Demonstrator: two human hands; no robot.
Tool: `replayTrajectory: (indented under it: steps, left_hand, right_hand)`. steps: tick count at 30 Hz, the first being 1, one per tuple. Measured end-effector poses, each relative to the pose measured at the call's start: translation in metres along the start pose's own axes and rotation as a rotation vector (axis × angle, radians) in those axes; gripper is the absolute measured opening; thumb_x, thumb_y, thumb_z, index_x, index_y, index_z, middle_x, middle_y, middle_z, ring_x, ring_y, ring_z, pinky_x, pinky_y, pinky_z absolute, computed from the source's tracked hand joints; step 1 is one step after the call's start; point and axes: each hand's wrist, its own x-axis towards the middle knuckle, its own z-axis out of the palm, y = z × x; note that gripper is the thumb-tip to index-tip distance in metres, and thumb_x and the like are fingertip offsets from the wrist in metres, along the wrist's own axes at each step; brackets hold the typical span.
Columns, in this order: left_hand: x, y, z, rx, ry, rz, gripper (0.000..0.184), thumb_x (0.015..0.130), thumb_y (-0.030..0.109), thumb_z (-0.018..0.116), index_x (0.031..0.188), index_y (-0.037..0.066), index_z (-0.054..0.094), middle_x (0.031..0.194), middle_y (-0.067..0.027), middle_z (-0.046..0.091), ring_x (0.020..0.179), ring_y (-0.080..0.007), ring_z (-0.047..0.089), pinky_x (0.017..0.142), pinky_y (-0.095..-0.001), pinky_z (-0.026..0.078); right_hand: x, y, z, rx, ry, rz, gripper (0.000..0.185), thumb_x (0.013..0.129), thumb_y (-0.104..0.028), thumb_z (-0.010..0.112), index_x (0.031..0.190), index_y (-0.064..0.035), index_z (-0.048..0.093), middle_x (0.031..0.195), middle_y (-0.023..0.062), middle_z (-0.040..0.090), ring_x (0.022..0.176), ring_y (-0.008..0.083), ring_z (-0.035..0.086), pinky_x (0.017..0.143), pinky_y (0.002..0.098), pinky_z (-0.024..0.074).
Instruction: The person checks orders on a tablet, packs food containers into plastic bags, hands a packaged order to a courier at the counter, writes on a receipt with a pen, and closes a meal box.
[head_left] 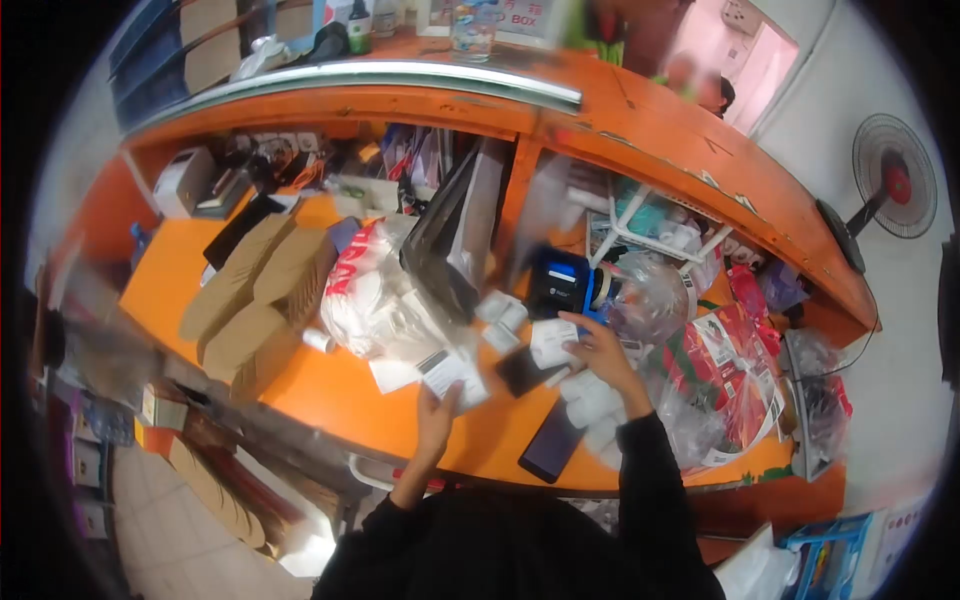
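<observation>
Left hand gripping a printed slip, right hand hovering around a white one.
From the head view, the left hand (pixel 434 422) is pinching a printed slip (pixel 446 374) above the orange counter (pixel 330 394), while the right hand (pixel 608 362) is spreading thumb and forefinger around a white slip (pixel 552 342) beside the blue-and-black device (pixel 561 284); whether it's gripping, I can't tell. Handling is looking partway along: one printed slip is sitting in hand, while crumpled white papers (pixel 592 398) are lying loose, seemingly unsorted. A dark phone (pixel 552 441) and the papers are crowding the near edge, a bulging white bag (pixel 362 300) is hemming in the left, and a red-and-green package (pixel 728 375) is filling the right.
</observation>
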Motion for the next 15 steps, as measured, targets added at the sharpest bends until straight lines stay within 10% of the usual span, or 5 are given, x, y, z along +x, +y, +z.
replayTrajectory:
  steps: [10, 15]
  left_hand:
    - [0.008, -0.046, 0.052, 0.051, -0.294, 0.096, 0.065, 0.078, 0.0, 0.052, 0.13, -0.001, 0.012, 0.112, -0.0151, 0.047, 0.101, -0.021, 0.048, 0.086, -0.0293, 0.04]
    - [-0.01, -0.037, 0.059, 0.047, -0.322, 0.078, 0.037, 0.082, 0.006, 0.053, 0.116, -0.002, 0.039, 0.107, -0.0101, 0.054, 0.097, -0.0158, 0.052, 0.084, -0.0275, 0.041]
  right_hand:
    - [-0.048, -0.003, 0.006, 0.146, -0.047, -0.076, 0.055, 0.072, 0.007, 0.059, 0.123, -0.0019, 0.041, 0.122, 0.009, 0.039, 0.099, 0.0154, 0.051, 0.079, 0.0245, 0.044]
    - [-0.059, -0.033, 0.014, 0.574, -0.009, -0.022, 0.063, 0.07, 0.006, 0.062, 0.126, 0.0002, 0.035, 0.128, 0.0144, 0.034, 0.109, 0.0161, 0.043, 0.082, 0.0271, 0.0426]
